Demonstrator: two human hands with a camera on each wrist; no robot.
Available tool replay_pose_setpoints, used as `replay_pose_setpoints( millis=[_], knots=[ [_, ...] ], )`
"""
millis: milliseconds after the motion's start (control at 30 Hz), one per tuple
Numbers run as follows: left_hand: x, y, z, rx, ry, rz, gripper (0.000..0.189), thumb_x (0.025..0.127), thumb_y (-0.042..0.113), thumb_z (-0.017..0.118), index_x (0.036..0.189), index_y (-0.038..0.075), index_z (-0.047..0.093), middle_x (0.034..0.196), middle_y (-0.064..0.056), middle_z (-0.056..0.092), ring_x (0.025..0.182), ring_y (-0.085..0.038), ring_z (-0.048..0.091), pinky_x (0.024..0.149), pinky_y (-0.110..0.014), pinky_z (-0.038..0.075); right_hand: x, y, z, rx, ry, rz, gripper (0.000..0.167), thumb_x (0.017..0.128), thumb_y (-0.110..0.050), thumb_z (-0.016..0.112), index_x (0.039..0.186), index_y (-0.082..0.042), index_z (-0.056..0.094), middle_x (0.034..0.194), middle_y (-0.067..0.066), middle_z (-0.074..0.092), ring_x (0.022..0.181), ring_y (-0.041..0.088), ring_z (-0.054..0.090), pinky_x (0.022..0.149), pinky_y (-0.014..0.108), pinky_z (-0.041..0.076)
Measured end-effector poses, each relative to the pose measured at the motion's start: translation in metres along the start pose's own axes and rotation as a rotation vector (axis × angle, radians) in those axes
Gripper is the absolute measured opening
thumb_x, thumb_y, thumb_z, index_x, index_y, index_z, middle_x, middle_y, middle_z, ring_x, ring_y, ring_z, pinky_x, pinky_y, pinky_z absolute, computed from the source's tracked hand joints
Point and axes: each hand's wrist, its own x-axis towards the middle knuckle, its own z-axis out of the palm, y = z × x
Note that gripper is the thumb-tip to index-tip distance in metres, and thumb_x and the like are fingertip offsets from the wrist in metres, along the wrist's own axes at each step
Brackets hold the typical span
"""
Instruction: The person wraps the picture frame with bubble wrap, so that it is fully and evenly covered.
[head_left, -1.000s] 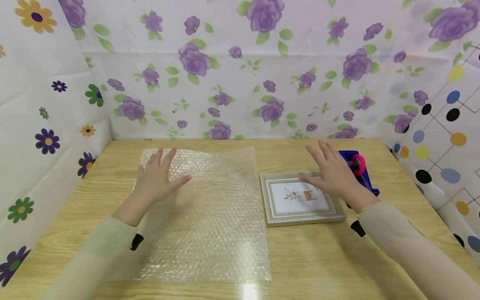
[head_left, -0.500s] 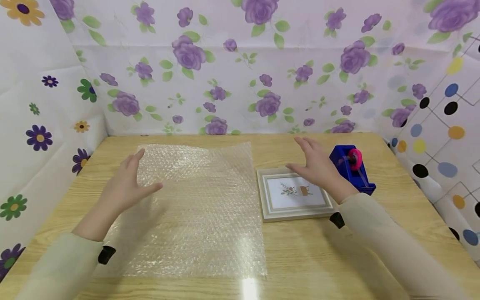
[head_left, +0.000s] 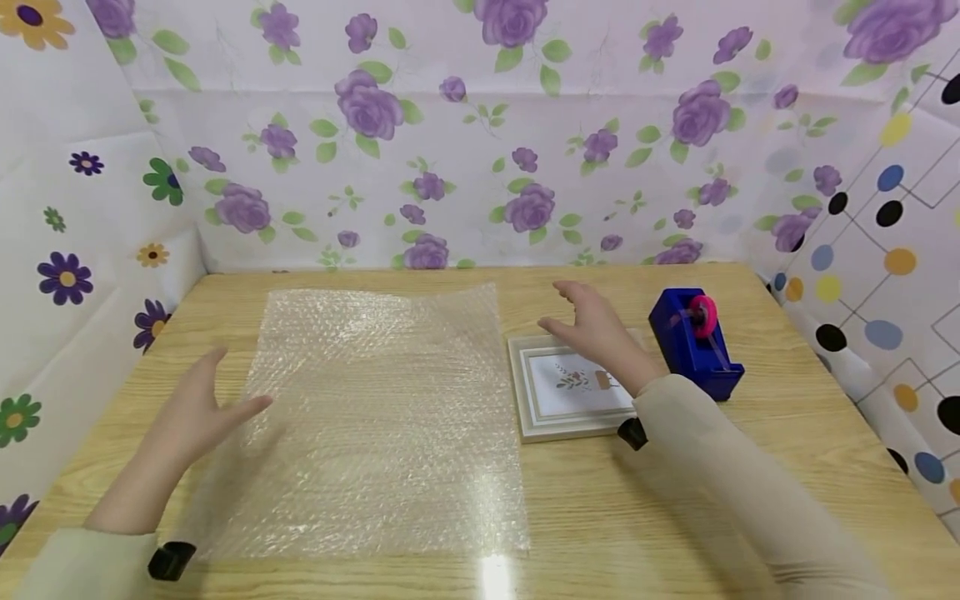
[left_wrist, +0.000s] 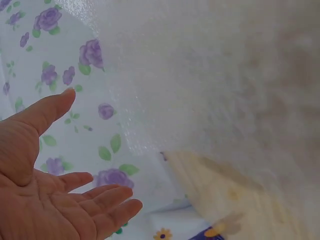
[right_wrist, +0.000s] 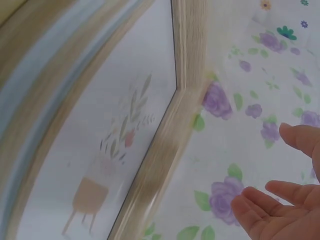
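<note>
A clear sheet of bubble wrap (head_left: 375,417) lies flat on the left and middle of the table. Over its left edge hovers my left hand (head_left: 191,417), thumb spread from the fingers and nothing held; the left wrist view shows the same bare palm (left_wrist: 55,195). To the right of the sheet a pale picture frame (head_left: 528,400) lies face up, with a potted plant print. My right hand (head_left: 600,333) is above the frame's far part, hiding some of it, with its fingers relaxed and holding nothing. In the right wrist view the frame's border (right_wrist: 155,175) shows close up.
A blue tape dispenser (head_left: 693,350) with a pink-cored roll stands right of the frame. Wood-grain table (head_left: 637,508) surrounds these things. Flower-printed cloth (head_left: 465,150) hangs behind and at the left, and dotted cloth (head_left: 885,275) at the right.
My left hand has moved left and nearer to me, toward the sheet's left edge. The right hand has shifted left over the frame, uncovering the tape dispenser. The head view has shifted slightly.
</note>
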Motion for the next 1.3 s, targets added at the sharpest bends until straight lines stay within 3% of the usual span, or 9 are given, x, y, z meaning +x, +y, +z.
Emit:
replay_pose_setpoints(
  millis=[167, 333, 633, 767, 967, 1067, 1300],
  knots=[
    [-0.011, -0.013, -0.001, 0.017, -0.029, -0.051, 0.095, 0.090, 0.039, 0.063, 0.141, -0.021, 0.010, 0.137, -0.049, 0.018, 0.121, -0.066, 0.023, 0.096, -0.075, 0.024, 0.006, -0.004, 0.009, 0.062, -0.006, 0.020, 0.063, 0.091, -0.024, 0.064, 0.142, 0.003, 0.037, 0.139, 0.023, 0.046, 0.125, 0.038, 0.047, 0.102, 0.048, 0.045],
    [-0.020, -0.022, -0.003, 0.054, -0.073, -0.085, 0.090, 0.091, 0.038, 0.061, 0.137, -0.025, 0.016, 0.132, -0.050, 0.025, 0.112, -0.066, 0.034, 0.089, -0.071, 0.036, 0.011, -0.009, 0.020, 0.107, -0.030, 0.045, 0.060, 0.091, -0.022, 0.064, 0.139, 0.004, 0.040, 0.135, 0.025, 0.050, 0.122, 0.039, 0.050, 0.101, 0.046, 0.046],
    [-0.035, -0.039, -0.009, 0.003, -0.224, -0.186, 0.088, 0.094, 0.042, 0.055, 0.137, -0.024, 0.016, 0.134, -0.049, 0.024, 0.116, -0.064, 0.036, 0.084, -0.063, 0.046, 0.020, -0.018, 0.035, 0.251, -0.086, 0.108, 0.055, 0.091, -0.020, 0.064, 0.135, 0.006, 0.045, 0.127, 0.024, 0.056, 0.116, 0.035, 0.055, 0.099, 0.042, 0.048],
    [-0.038, -0.046, -0.010, 0.003, -0.283, -0.220, 0.087, 0.094, 0.045, 0.055, 0.136, -0.023, 0.021, 0.132, -0.048, 0.032, 0.114, -0.061, 0.042, 0.081, -0.057, 0.051, 0.024, -0.019, 0.039, 0.276, -0.087, 0.121, 0.052, 0.090, -0.018, 0.064, 0.133, 0.007, 0.047, 0.125, 0.024, 0.057, 0.115, 0.035, 0.056, 0.098, 0.041, 0.048],
    [-0.042, -0.050, -0.008, -0.111, -0.358, -0.272, 0.075, 0.094, 0.037, 0.058, 0.127, -0.025, 0.032, 0.118, -0.041, 0.051, 0.091, -0.034, 0.064, 0.075, -0.042, 0.058, 0.029, -0.017, 0.045, 0.276, -0.098, 0.150, 0.050, 0.091, -0.019, 0.064, 0.130, 0.008, 0.049, 0.119, 0.022, 0.059, 0.112, 0.033, 0.056, 0.097, 0.039, 0.049],
    [-0.044, -0.051, -0.007, -0.147, -0.387, -0.296, 0.068, 0.093, 0.034, 0.060, 0.121, -0.025, 0.040, 0.107, -0.034, 0.059, 0.087, -0.024, 0.064, 0.074, -0.038, 0.058, 0.035, -0.016, 0.048, 0.268, -0.101, 0.164, 0.049, 0.091, -0.019, 0.064, 0.130, 0.007, 0.050, 0.117, 0.021, 0.061, 0.109, 0.031, 0.057, 0.094, 0.038, 0.050],
    [-0.048, -0.055, -0.005, -0.193, -0.456, -0.327, 0.051, 0.092, 0.027, 0.063, 0.110, -0.019, 0.052, 0.097, -0.010, 0.065, 0.083, -0.013, 0.059, 0.074, -0.036, 0.057, 0.045, -0.023, 0.055, 0.264, -0.121, 0.165, 0.048, 0.090, -0.018, 0.064, 0.128, 0.008, 0.052, 0.113, 0.021, 0.063, 0.105, 0.031, 0.060, 0.089, 0.036, 0.052]
  ],
)
